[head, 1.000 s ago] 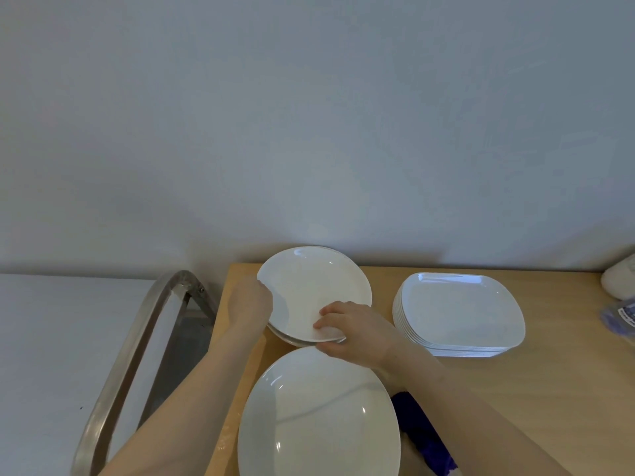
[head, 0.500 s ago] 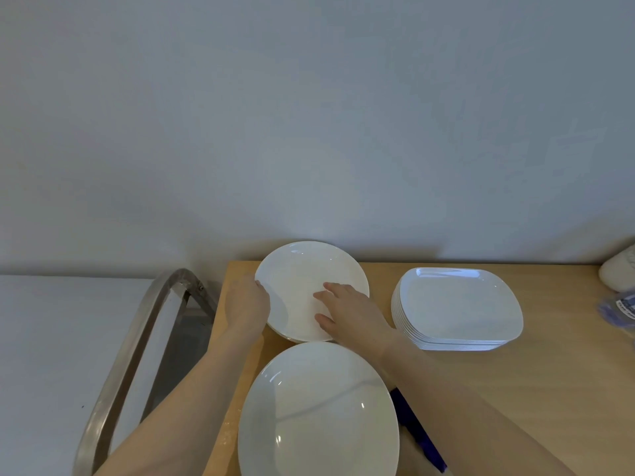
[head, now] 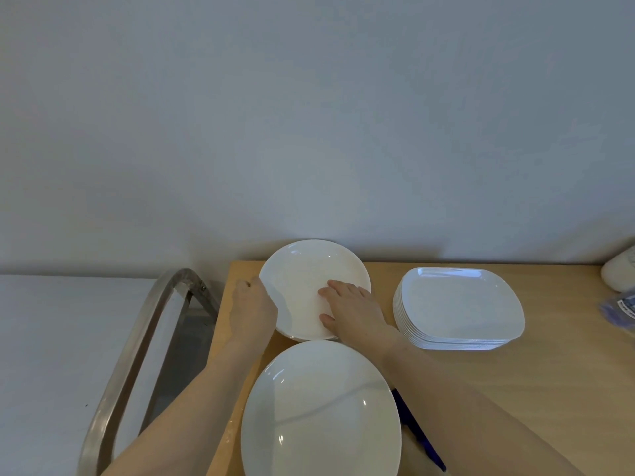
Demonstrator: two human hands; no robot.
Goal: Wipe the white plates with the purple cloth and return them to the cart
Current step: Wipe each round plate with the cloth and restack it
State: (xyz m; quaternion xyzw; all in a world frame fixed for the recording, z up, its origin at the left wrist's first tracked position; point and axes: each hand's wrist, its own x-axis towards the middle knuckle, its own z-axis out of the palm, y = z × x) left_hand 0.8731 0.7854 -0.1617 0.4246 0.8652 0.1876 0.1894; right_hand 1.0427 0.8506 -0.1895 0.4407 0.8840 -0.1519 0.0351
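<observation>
Resting on the table [head: 549, 389], the round plate [head: 302, 269] is gripped at its rim by the left hand [head: 252, 312] and pressed by the right hand [head: 354, 309] with fingers [head: 335, 286] flat.

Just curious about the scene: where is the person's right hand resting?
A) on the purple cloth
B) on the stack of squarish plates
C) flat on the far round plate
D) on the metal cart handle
C: the right hand lies with straight fingers on the far round plate, whose left rim the left hand holds.
</observation>
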